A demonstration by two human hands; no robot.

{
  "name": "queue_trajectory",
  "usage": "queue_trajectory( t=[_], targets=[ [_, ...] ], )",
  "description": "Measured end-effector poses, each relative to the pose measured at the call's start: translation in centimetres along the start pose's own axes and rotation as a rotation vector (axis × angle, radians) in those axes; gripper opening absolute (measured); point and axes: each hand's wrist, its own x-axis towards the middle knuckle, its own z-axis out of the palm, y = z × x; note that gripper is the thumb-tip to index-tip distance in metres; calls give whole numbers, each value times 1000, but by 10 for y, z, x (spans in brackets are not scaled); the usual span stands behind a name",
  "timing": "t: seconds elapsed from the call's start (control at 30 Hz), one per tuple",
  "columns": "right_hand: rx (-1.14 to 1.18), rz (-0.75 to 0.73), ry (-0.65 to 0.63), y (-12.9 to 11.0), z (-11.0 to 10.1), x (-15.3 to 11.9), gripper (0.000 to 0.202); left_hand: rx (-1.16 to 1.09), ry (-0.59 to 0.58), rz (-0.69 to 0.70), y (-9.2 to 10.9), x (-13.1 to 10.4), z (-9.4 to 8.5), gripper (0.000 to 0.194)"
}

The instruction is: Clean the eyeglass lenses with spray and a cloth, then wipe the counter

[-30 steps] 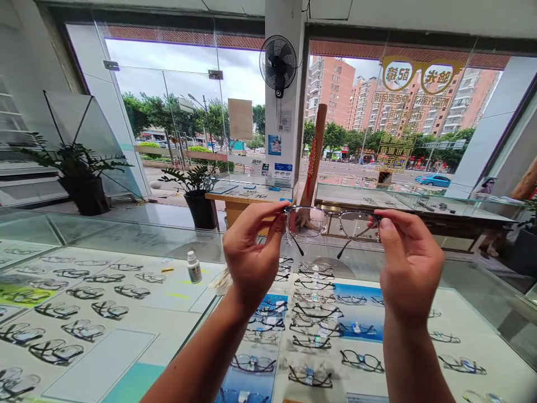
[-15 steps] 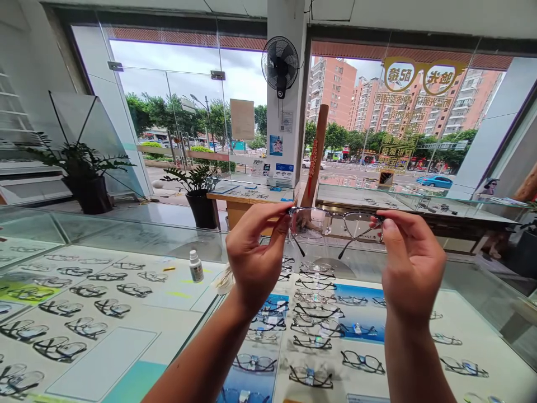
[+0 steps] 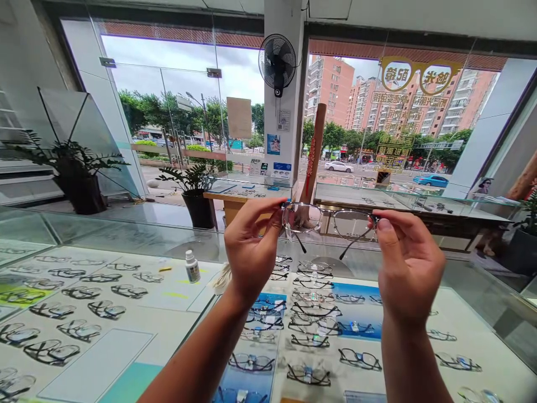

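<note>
A pair of eyeglasses (image 3: 328,212) with a dark upper rim and clear lenses is held up in front of me, above the glass display counter. My left hand (image 3: 251,243) pinches the left end of the frame near the hinge, between thumb and fingers. The right end is pinched the same way by my right hand (image 3: 411,260). Both temples are unfolded, their dark tips hanging below the lenses and pointing away from me. The glasses tilt slightly, with the left end a little higher. Below them, several rows of spectacles (image 3: 309,374) lie in the counter.
A small white bottle (image 3: 192,266) and a pale cloth (image 3: 222,279) sit on the counter left of my left forearm. More frames (image 3: 52,351) lie at the left. Beyond stand potted plants (image 3: 197,196), a wooden post (image 3: 314,151) and a wall fan (image 3: 277,64).
The glasses and both hands have shifted slightly left in view, and the left end of the frame has risen a little. The background has also slid slightly left.
</note>
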Motion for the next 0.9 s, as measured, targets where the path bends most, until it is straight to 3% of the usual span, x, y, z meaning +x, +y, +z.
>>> queue_trajectory(
  t=[0.67,0.9],
  targets=[
    [-22,-33,5,-1,-1,1,9,-21,0,38,2,1,0,27],
    [0,109,20,10,-1,1,14,9,12,111,1,0,-1,30]
  ],
)
